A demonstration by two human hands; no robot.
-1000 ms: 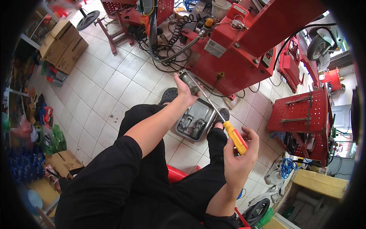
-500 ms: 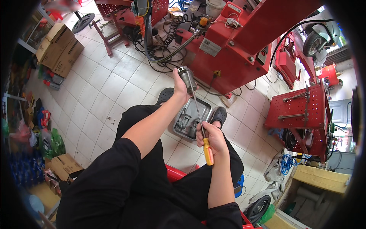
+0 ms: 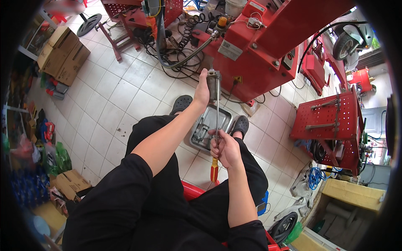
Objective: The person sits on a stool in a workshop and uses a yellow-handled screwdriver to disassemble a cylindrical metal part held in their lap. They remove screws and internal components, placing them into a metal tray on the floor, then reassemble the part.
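My left hand (image 3: 202,92) is closed around a grey metal cylindrical part (image 3: 212,85), held up in front of the red machine. In my right hand (image 3: 228,149) is a long screwdriver (image 3: 214,169) with a yellow and red handle, gripped by its shaft just above the handle. The shaft lies across the front of the cylinder and reaches its far end; whether the tip touches there, I cannot tell. Between my feet, below both hands, a grey metal tray (image 3: 226,118) holds loose metal parts (image 3: 202,130).
A large red machine (image 3: 255,62) stands just ahead, with black hoses and cables (image 3: 176,60) on the tiled floor to its left. Cardboard boxes (image 3: 63,56) are at the far left. A red perforated stand (image 3: 324,119) is on the right, near a blue coiled hose (image 3: 317,178).
The screwdriver has swung from slanting to nearly straight away from me, its handle moving left with my right hand. The cylindrical part has turned and shifted slightly right in my left hand.
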